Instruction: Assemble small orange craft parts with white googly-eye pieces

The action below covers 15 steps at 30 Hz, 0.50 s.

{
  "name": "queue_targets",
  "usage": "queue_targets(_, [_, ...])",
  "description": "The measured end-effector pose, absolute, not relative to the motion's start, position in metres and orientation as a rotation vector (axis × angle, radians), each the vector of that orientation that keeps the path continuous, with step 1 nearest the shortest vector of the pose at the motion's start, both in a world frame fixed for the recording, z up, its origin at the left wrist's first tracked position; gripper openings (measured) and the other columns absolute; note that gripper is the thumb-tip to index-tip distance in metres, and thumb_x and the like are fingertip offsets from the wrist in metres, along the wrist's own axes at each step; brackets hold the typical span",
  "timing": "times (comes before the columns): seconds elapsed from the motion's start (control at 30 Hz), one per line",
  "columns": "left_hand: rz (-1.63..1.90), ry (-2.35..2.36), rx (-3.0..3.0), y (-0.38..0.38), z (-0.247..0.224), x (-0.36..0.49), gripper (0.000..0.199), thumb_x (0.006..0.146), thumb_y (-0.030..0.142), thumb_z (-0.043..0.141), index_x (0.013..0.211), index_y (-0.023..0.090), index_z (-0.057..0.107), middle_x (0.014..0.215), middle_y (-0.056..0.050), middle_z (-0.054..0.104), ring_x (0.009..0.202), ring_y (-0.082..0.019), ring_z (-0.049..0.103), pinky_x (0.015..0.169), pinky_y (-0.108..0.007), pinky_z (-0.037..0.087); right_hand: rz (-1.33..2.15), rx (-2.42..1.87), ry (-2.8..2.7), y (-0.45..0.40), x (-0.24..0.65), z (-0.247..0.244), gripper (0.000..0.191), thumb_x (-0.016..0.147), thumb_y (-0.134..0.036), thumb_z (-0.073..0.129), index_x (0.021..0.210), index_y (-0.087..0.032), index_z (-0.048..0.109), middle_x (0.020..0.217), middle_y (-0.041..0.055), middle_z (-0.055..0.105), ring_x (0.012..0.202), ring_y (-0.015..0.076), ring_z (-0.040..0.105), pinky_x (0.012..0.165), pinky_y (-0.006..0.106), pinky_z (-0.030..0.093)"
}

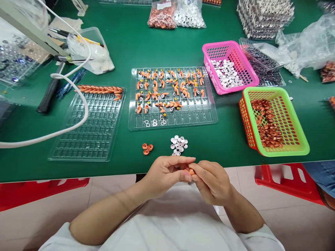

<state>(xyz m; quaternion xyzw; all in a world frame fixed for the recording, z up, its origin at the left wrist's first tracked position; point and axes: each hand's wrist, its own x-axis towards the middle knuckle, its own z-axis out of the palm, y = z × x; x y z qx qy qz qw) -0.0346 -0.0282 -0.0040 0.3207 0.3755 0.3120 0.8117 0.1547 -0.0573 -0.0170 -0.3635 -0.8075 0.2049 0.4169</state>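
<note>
Both my hands meet at the table's front edge around a small orange part (192, 171). My left hand (169, 170) pinches it between thumb and fingers, and my right hand (213, 179) grips its other side; most of it is hidden. Just beyond my fingers lies a loose pile of white discs (179, 143). Left of that pile sit several copper-coloured discs (147, 149). Farther back, a clear compartment tray (172, 120) holds rows of bent orange pieces (176, 85) and some thin white rings (155, 122).
A pink basket (231, 43) holds white discs, and a green basket (300, 139) holds copper discs. At left are another clear tray (86, 132), a white cable (86, 101) and a hammer (51, 89). Filled bags (162, 15) and stacked trays (264, 17) stand at the back.
</note>
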Motion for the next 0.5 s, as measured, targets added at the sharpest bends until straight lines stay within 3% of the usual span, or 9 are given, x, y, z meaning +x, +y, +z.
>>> queue_targets(0.17, [0.702, 0.755, 0.773, -0.0314, -0.0052, -0.0353, 0.03, 0.078, 0.014, 0.08, 0.108, 0.018, 0.077, 0.071, -0.002, 0.075, 0.069, -0.013, 0.072, 0.071, -0.025, 0.064, 0.507, -0.892, -2.029, -0.0593, 0.1531, -0.0163, 0.042, 0.094, -0.009, 0.048, 0.135, -0.011, 0.05, 0.08, 0.009, 0.068, 0.066, 0.0196, 0.062, 0.054, 0.031, 0.051])
queue_targets(0.5, [0.758, 0.807, 0.936, -0.033, -0.0079, -0.0368, 0.029, 0.075, 0.008, 0.076, 0.103, 0.016, 0.078, 0.083, -0.005, 0.077, 0.071, -0.014, 0.071, 0.068, -0.022, 0.063, 0.514, -0.883, -2.018, -0.0626, 0.1508, -0.0189, 0.045, 0.092, -0.007, 0.047, 0.137, -0.009, 0.049, 0.08, 0.0089, 0.066, 0.065, 0.0191, 0.059, 0.052, 0.031, 0.05])
